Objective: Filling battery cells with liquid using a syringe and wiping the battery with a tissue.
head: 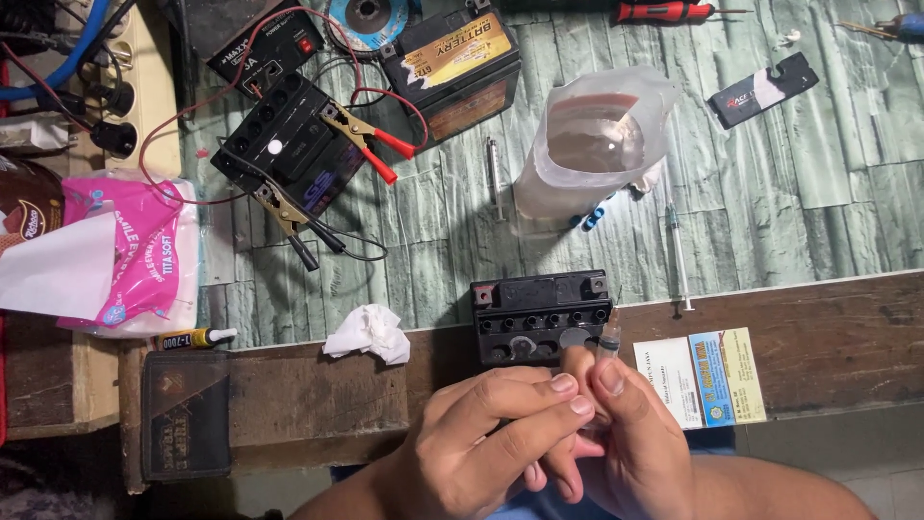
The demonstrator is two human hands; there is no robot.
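My two hands meet at the bottom middle, just in front of a small black battery [539, 314] with a row of open filler holes on top. My right hand [640, 438] holds a small clear syringe [609, 339] upright, needle pointing up beside the battery's right end. My left hand [481, 443] is curled with its fingers against the right hand and the syringe's lower part. What the left fingers grip is hidden.
A cut clear plastic container of liquid [587, 149] stands behind the battery. A second syringe [679, 255], two more black batteries [289, 135] [457, 63] with red and black clamp leads, crumpled tissue [368, 332], a tissue pack [106, 250] and a small box [701, 376] lie around.
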